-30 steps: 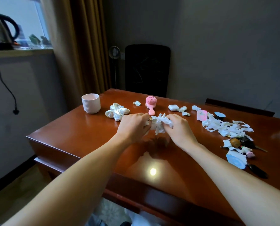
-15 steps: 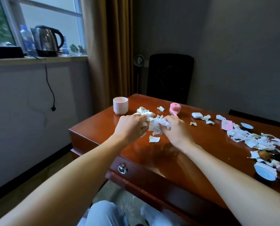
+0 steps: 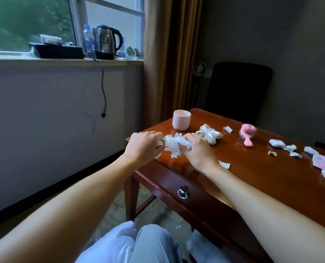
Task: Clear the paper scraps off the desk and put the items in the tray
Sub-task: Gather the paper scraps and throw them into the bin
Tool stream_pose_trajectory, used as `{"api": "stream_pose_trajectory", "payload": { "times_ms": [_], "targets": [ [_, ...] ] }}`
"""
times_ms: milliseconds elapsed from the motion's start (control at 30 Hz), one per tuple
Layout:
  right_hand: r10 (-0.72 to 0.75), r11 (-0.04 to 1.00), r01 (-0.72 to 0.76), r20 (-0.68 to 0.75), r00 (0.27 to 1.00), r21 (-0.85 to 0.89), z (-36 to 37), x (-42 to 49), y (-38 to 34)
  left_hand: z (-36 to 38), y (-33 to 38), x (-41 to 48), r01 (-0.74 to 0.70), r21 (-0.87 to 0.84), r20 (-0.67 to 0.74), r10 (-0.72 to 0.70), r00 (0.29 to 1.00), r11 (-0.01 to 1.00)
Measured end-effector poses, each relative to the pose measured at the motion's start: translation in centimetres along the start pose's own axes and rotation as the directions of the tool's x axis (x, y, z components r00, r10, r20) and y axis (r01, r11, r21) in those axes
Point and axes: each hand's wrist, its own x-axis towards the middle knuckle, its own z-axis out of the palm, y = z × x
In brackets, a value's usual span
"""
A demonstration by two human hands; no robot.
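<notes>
Now both hands, the left hand (image 3: 142, 145) and right hand (image 3: 197, 150), are carrying a clenched wad of torn white paper scraps (image 3: 174, 147) leftward to the glossy reddish wooden desk (image 3: 252, 179)'s near-left corner, nearing disposal.

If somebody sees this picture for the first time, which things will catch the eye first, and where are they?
First, the left hand and right hand together gripping a wad of white paper scraps over the desk's near left corner. Next, the pink hairbrush lying farther right on the red-brown desk, with more scraps scattered toward the right edge. A pale ribbed cup stands upright at the back left.
</notes>
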Motion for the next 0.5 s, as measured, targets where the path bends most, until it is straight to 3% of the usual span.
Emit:
{"api": "stream_pose_trajectory", "payload": {
  "times_ms": [500],
  "targets": [
    [-0.211, 0.973, 0.195, 0.14, 0.967, 0.123, 11.9, 3.0, -11.1, -0.9, -13.0, -9.0, 0.272, 0.038, 0.048, -0.273, 0.961, 0.962]
  ]
}}
